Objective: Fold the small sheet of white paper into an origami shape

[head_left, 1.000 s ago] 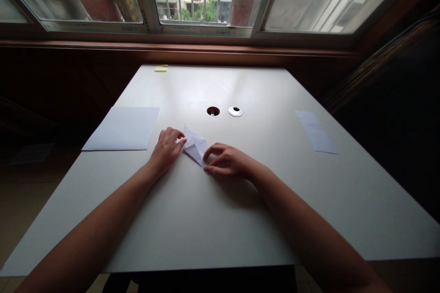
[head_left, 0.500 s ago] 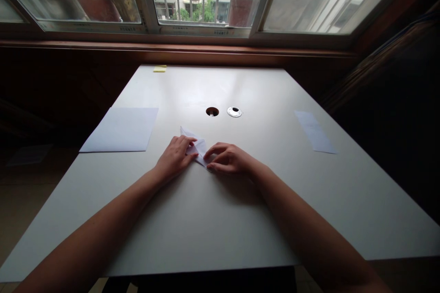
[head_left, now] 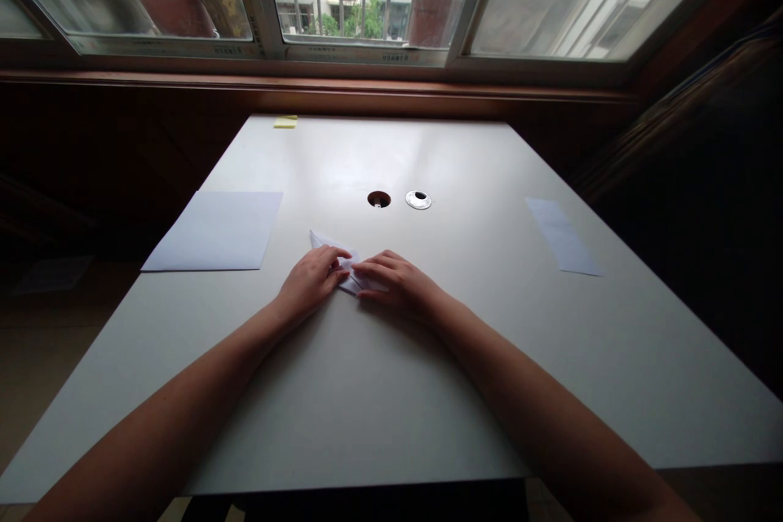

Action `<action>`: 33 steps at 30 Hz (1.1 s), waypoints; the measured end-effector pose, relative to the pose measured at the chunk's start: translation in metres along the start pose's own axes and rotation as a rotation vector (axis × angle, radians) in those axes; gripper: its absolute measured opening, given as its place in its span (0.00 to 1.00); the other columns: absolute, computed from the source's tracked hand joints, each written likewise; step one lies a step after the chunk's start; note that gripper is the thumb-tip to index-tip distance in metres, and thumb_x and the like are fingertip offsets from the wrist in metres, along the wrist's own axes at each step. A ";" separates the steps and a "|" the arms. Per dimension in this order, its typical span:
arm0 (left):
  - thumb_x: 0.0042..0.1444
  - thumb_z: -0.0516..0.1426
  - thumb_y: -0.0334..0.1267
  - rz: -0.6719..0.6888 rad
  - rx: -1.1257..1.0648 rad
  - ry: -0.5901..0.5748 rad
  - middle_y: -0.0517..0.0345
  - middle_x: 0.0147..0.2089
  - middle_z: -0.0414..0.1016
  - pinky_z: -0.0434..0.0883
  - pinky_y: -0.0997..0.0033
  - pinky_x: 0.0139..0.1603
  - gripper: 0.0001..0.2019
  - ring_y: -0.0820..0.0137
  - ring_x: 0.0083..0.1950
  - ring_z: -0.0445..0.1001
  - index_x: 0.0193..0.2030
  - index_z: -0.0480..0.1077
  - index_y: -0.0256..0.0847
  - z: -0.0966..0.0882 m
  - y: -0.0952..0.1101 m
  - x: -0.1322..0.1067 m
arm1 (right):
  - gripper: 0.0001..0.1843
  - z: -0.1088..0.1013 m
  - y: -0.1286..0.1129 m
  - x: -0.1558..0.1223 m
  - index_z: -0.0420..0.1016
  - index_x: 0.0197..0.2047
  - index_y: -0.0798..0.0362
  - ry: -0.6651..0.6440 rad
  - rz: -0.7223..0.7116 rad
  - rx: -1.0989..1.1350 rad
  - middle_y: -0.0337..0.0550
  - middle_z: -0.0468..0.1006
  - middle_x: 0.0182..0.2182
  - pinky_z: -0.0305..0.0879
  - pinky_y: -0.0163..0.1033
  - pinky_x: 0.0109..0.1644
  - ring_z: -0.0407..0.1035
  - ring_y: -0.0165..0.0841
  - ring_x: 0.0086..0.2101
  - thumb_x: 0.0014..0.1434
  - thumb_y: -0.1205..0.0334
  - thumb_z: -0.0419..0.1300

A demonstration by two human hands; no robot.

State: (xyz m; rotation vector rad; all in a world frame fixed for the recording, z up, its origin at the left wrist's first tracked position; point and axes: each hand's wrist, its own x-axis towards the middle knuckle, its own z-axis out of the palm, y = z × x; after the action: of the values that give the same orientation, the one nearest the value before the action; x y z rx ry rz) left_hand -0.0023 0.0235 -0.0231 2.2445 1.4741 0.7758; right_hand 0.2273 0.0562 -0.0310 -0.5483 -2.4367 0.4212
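A small folded piece of white paper (head_left: 330,241) lies on the white table (head_left: 367,391), a pointed corner of it sticking out toward the far left. My left hand (head_left: 313,273) is closed on its left part, with thumb and fingers curled over the folds. From the right, my right hand (head_left: 395,281) holds the near right part, fingers pressed on the paper close to the left fingertips. Both hands cover much of the paper, so its full shape is hidden.
A stack or sheet of white paper (head_left: 214,232) lies at the left edge, a narrow paper strip (head_left: 563,236) at the right. Beyond the hands are a round cable hole (head_left: 378,200) and its metal cover (head_left: 418,200). Yellow sticky notes (head_left: 285,122) lie at the far edge.
My right hand has moved left, over the paper and nearer my left hand. The folded paper has shifted slightly left, and its far corner sits a bit lower.
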 end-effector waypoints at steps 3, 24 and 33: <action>0.63 0.55 0.37 -0.019 0.007 0.008 0.57 0.39 0.73 0.69 0.63 0.48 0.09 0.65 0.43 0.72 0.50 0.70 0.44 0.000 0.002 0.001 | 0.33 -0.002 0.000 -0.001 0.67 0.63 0.50 -0.043 0.045 -0.041 0.52 0.79 0.48 0.72 0.51 0.54 0.71 0.43 0.49 0.58 0.46 0.65; 0.63 0.57 0.38 -0.021 0.185 0.139 0.54 0.39 0.69 0.67 0.57 0.51 0.08 0.61 0.44 0.66 0.47 0.73 0.44 0.007 -0.007 0.003 | 0.11 -0.011 -0.014 0.002 0.82 0.47 0.45 -0.088 -0.150 -0.197 0.46 0.80 0.49 0.73 0.44 0.52 0.74 0.37 0.46 0.64 0.57 0.60; 0.64 0.55 0.35 0.227 0.236 0.177 0.51 0.57 0.69 0.65 0.52 0.63 0.09 0.57 0.62 0.60 0.49 0.74 0.46 -0.013 -0.010 0.001 | 0.09 -0.018 -0.011 0.000 0.81 0.46 0.44 -0.146 -0.107 -0.140 0.42 0.80 0.51 0.67 0.48 0.61 0.74 0.37 0.50 0.64 0.59 0.61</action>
State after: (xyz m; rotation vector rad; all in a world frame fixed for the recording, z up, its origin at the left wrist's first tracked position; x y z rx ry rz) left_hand -0.0173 0.0278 -0.0181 2.6140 1.4717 0.9324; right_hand 0.2351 0.0495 -0.0128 -0.4562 -2.6367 0.2548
